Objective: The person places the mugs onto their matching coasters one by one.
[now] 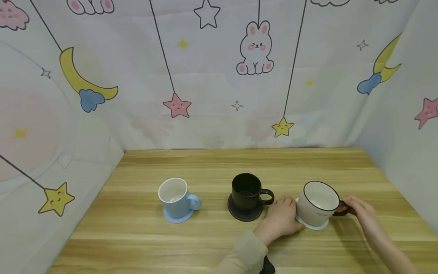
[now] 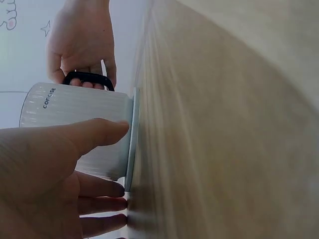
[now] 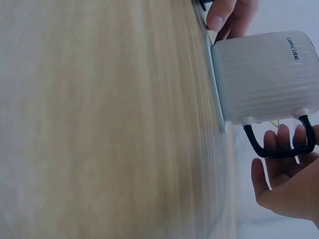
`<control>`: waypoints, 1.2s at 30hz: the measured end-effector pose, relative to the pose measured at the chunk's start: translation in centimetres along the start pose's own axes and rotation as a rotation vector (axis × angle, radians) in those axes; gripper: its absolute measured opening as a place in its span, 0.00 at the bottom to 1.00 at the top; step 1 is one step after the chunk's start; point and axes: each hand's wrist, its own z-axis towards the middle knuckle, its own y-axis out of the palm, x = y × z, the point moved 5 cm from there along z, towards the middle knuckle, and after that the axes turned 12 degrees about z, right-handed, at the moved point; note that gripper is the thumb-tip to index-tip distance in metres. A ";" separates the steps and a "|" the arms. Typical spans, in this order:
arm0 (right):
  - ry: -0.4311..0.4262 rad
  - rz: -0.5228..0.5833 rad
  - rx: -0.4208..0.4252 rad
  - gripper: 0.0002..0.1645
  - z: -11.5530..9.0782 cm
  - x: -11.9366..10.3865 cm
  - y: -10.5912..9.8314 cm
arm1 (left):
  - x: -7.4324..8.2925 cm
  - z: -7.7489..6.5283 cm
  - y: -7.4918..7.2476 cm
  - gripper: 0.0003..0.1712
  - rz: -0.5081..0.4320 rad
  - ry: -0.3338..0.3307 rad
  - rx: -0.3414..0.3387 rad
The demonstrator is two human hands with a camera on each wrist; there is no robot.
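Observation:
A white ribbed mug (image 1: 313,211) with a dark rim, a black handle and the word "concise" stands at or just above a pale round coaster (image 1: 316,227); whether its whole base touches cannot be told. My right hand (image 1: 364,213) holds the mug by its handle, fingers hooked through the loop (image 3: 281,152). On the mug's other side, my left hand (image 1: 280,219) rests low on the table with fingers fairly straight. Its thumb (image 2: 104,133) lies along the mug's base at the coaster's edge, and its fingertips touch down beside the coaster (image 2: 133,144).
Just left of my left hand, a black mug (image 1: 245,194) stands on a black coaster (image 1: 236,213), its handle close to my fingers. Farther left, a light blue mug (image 1: 176,201) sits on a blue coaster (image 1: 178,220). A printed cloth (image 1: 212,76) surrounds the wooden table (image 1: 164,247).

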 end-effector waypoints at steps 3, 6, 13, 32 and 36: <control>0.056 -0.252 0.057 0.19 -0.1 -0.5 -0.2 | -0.1 -0.3 -0.1 0.41 0.012 0.008 0.002; 0.013 -0.344 0.105 0.18 0.0 -1.2 -0.1 | -0.3 -0.6 -0.3 0.38 0.021 0.013 -0.001; -0.171 -0.407 0.196 0.11 0.4 -3.6 0.8 | -0.9 -1.7 -0.8 0.30 0.049 0.048 0.010; -0.325 -0.644 0.156 0.12 0.1 -6.8 5.5 | -3.7 -6.3 -2.5 0.28 -0.032 0.061 0.092; -0.335 -0.643 0.139 0.13 0.0 -7.0 6.3 | -4.3 -7.5 -2.9 0.26 -0.048 0.074 0.152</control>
